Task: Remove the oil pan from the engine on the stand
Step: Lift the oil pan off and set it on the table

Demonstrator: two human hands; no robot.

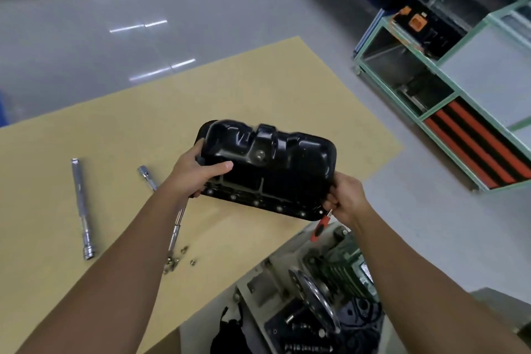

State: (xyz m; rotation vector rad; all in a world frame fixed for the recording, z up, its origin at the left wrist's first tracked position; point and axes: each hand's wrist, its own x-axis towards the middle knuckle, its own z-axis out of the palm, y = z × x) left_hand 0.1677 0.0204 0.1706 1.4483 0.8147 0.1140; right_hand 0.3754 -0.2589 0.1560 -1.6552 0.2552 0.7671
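A black oil pan (275, 164) hangs in the air above a tan board, held at both ends with its bolt flange toward me. My left hand (198, 172) grips the pan's left end, thumb across its near wall. My right hand (344, 198) pinches the pan's right corner and also holds a red-handled tool (321, 225) that points down. The engine on its stand (324, 290) sits below at the lower right, apart from the pan.
On the tan board (143, 129) lie a chrome extension bar (82, 210), a ratchet wrench (172, 227) partly under my left arm, and several loose bolts (178, 259). A green shelf cart (448, 89) stands at the right.
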